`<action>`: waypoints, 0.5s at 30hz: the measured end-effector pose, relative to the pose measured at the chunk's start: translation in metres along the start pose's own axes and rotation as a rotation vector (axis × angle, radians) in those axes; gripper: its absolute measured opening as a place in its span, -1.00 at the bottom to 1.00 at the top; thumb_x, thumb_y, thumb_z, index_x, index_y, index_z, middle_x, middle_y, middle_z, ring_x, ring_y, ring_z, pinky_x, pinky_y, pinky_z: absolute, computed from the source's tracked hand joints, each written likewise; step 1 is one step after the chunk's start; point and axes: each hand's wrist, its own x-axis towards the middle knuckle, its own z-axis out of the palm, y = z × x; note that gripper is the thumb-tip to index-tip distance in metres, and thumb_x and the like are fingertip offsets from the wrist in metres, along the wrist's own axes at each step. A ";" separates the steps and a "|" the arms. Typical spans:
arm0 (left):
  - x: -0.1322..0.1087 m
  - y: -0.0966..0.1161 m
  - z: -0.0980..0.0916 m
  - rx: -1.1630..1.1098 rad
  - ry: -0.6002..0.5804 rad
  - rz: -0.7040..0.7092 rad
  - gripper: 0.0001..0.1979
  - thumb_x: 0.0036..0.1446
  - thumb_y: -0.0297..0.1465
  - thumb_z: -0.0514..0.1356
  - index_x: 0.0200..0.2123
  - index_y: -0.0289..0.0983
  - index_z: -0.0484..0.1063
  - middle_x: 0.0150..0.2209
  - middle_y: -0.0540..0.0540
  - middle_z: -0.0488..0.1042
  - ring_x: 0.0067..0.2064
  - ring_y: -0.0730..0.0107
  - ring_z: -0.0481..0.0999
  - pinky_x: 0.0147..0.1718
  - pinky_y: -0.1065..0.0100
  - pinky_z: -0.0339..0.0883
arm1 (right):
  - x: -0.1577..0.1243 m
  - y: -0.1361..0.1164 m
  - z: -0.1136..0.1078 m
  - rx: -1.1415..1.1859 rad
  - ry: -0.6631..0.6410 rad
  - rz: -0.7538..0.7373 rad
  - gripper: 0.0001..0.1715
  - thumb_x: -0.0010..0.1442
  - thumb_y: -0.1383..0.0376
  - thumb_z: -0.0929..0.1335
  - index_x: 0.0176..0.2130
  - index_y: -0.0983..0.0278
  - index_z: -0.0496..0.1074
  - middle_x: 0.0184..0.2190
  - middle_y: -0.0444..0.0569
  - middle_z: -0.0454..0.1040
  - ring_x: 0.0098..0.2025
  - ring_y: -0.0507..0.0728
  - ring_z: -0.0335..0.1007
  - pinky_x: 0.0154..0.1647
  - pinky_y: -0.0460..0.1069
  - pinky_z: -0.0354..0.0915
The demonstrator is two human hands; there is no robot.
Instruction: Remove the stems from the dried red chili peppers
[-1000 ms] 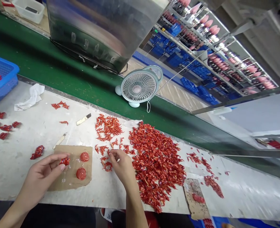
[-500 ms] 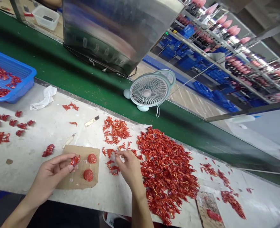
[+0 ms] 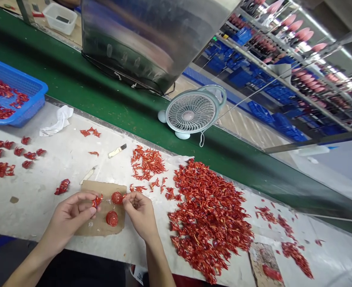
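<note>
My left hand (image 3: pixel 69 215) is closed in a pinch on a small red moulded part (image 3: pixel 97 201) with purple and gold marks, held over a cardboard sheet (image 3: pixel 104 186). My right hand (image 3: pixel 141 215) has its thumb and forefinger pinched at the right edge of the upper red round pot (image 3: pixel 116 197). A tiny red piece seems to be between those fingertips, though it blends with the pot. Below stands a second red round pot (image 3: pixel 112 218). Left of the cardboard lies a larger red part (image 3: pixel 62 187).
A big heap of red pieces (image 3: pixel 208 219) spreads to the right, a smaller pile (image 3: pixel 147 161) behind. A craft knife (image 3: pixel 89 175) and a flat brush (image 3: pixel 117 150) lie beyond the cardboard. At the back are a blue basket (image 3: pixel 29 101) and a fan (image 3: pixel 190 113).
My right hand has moved left, from the loose red pieces to the upper round pot on the cardboard. My left hand keeps its hold on the red part. The view has shifted slightly.
</note>
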 end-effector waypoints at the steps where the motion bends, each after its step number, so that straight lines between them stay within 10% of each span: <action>1: 0.000 0.000 0.001 0.003 -0.002 -0.001 -0.83 0.13 -0.33 0.38 -0.18 -0.13 0.59 0.01 -0.08 0.59 -0.18 0.28 0.67 -0.26 0.36 0.55 | 0.000 0.000 0.000 0.000 0.001 0.001 -0.82 0.14 0.21 0.41 -0.41 0.28 0.46 -0.52 -0.14 0.42 -0.49 0.02 0.24 -0.44 -0.08 0.18; 15: 0.005 -0.013 0.029 -0.092 -0.038 -0.063 -0.78 0.06 -0.34 0.44 -0.17 -0.16 0.62 -0.05 -0.05 0.66 -0.09 0.34 0.63 -0.15 0.46 0.53 | -0.018 -0.009 0.000 0.558 -0.143 0.159 -0.68 0.10 0.13 0.52 -0.42 0.29 0.45 -0.61 -0.21 0.40 -0.74 -0.15 0.00 -0.76 -0.19 -0.08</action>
